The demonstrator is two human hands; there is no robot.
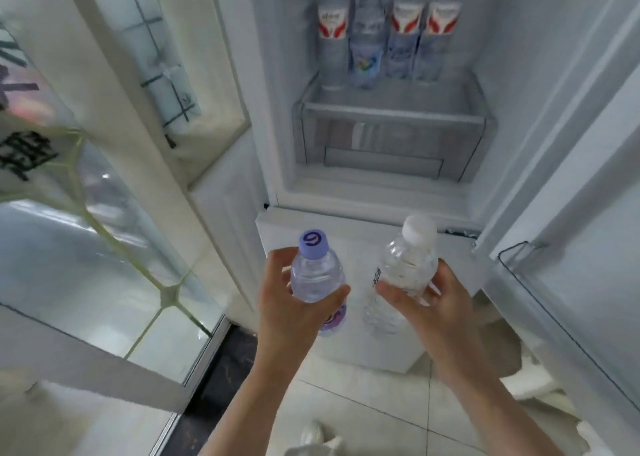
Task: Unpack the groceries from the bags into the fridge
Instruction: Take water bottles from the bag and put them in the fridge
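Bottles in both hands, fridge open

Purple-capped bottle [317,275] upright, left hand [294,303] fingers [277,261] wrapped round its body. White-capped bottle [405,268] tilted, right hand [426,303] fingers curled round it. Beyond the fingertips: open fridge [519,74], four bottles [384,32] standing above a clear drawer [391,136].
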